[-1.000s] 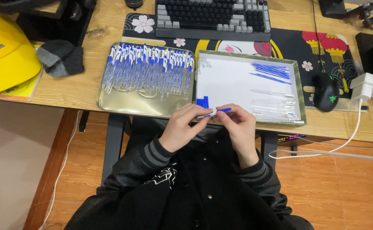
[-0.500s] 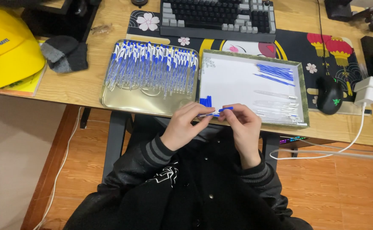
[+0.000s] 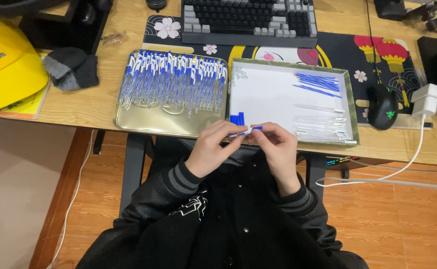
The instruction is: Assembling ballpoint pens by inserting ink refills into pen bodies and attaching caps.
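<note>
Blue and clear plastic meets between the two hands: a pen (image 3: 245,131) is held crosswise just above the near edge of the desk (image 3: 91,107), in front of the white-lined tray (image 3: 350,107). The left hand (image 3: 213,147) is closed on its left end with thumb and fingertips, and the right hand (image 3: 276,147) is pinched shut on the blue right end. Just beyond the knuckles a small cluster of blue caps (image 3: 237,119) stands at the near left corner of that tray. Farther right lie loose blue refills (image 3: 318,82) and a few clear barrels (image 3: 320,120). To the left sits the gold metal tray (image 3: 128,122), packed with a row of assembled pens (image 3: 173,82).

Because the pen is held out past the desk edge over the lap, a slip of either pinch would likely send a small part down onto the dark jacket or the floor. A push off the pen's line could bend the thin refill. The caps stand so near the knuckles that a nudge might scatter them.
</note>
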